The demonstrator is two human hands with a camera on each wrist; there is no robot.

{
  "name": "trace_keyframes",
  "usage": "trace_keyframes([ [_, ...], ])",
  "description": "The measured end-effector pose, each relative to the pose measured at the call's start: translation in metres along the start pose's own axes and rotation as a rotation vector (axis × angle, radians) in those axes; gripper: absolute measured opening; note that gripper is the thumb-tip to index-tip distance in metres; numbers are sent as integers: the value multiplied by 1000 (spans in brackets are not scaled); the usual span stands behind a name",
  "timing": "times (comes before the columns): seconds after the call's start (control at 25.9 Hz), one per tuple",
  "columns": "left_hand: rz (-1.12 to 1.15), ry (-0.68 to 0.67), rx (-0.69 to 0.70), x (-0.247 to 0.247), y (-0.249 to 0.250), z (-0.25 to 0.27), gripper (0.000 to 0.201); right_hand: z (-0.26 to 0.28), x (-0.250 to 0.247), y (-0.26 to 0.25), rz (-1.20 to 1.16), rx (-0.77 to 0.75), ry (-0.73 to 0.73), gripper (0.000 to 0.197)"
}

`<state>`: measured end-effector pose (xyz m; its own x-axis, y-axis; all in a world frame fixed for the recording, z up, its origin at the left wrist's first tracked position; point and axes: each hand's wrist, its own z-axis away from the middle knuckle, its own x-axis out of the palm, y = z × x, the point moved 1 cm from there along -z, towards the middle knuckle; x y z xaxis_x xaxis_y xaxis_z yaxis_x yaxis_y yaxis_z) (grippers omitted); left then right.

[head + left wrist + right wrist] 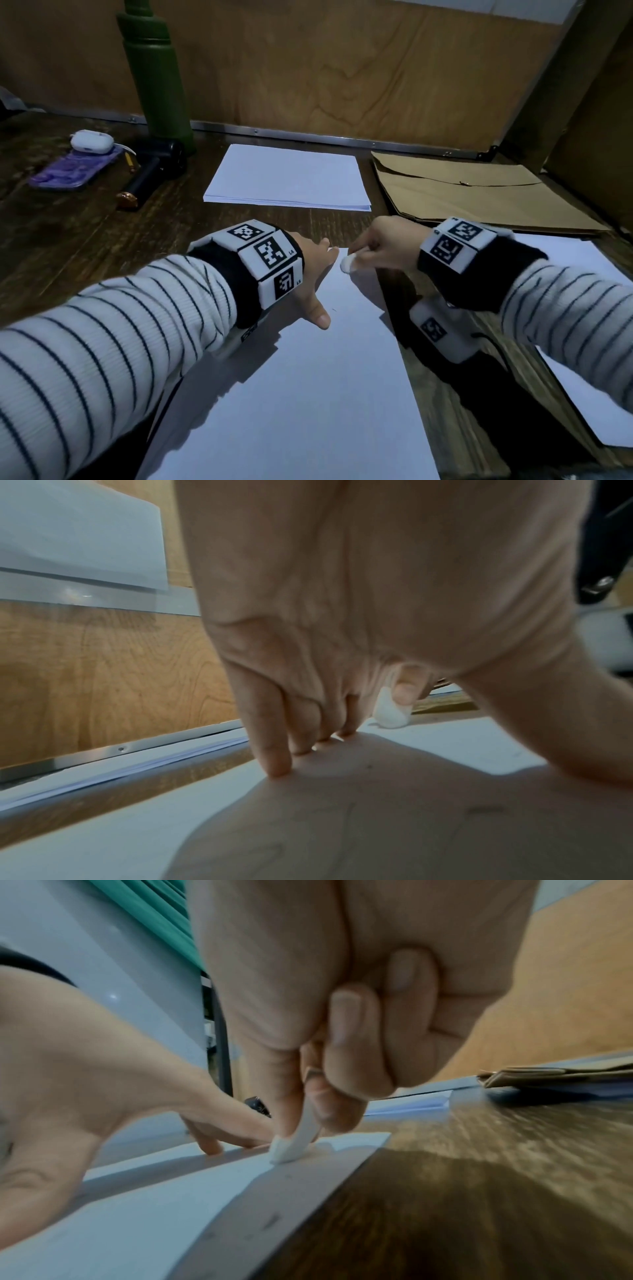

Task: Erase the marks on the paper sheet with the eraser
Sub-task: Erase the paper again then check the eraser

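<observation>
A white paper sheet (308, 394) lies on the dark wooden desk in front of me. My left hand (315, 274) lies flat on its far left edge, with straight fingers (274, 753) pressing the sheet down and the thumb spread toward me. My right hand (373, 250) pinches a small white eraser (346, 263) between thumb and fingers. The eraser's tip (291, 1150) touches the sheet near its far corner. A faint small mark (334, 310) shows on the paper by my left thumb, and a few faint marks (272, 1221) show in the right wrist view.
A stack of white paper (287, 178) lies further back, with a brown envelope (472, 192) to its right. Another white sheet (582, 394) lies at the right. At back left are a green bottle (154, 75), a purple phone (72, 168), a white earbud case (90, 140) and a black tool (150, 171).
</observation>
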<state>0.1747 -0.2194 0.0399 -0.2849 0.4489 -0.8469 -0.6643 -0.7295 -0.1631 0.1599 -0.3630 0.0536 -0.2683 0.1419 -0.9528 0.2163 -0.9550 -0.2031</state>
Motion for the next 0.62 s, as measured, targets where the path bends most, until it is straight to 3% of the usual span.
trace_keyframes([
  [0.08,-4,4,-1,-1,0,1,118,7,2,4,-4,-34,-45,29],
  [0.23,-1,10,-13,-2,3,2,118,37,7,5,-127,-106,-359,13],
  [0.42,16,-1,9,-1,1,2,118,-3,0,7,-40,30,-47,35],
  [0.5,4,-4,3,-2,1,1,118,8,2,9,-34,-25,-111,28],
  [0.58,-6,-1,-8,-3,2,0,118,34,5,9,-90,-87,-276,17],
  [0.62,-10,-2,-10,-3,3,0,118,46,7,9,-120,-93,-344,21],
])
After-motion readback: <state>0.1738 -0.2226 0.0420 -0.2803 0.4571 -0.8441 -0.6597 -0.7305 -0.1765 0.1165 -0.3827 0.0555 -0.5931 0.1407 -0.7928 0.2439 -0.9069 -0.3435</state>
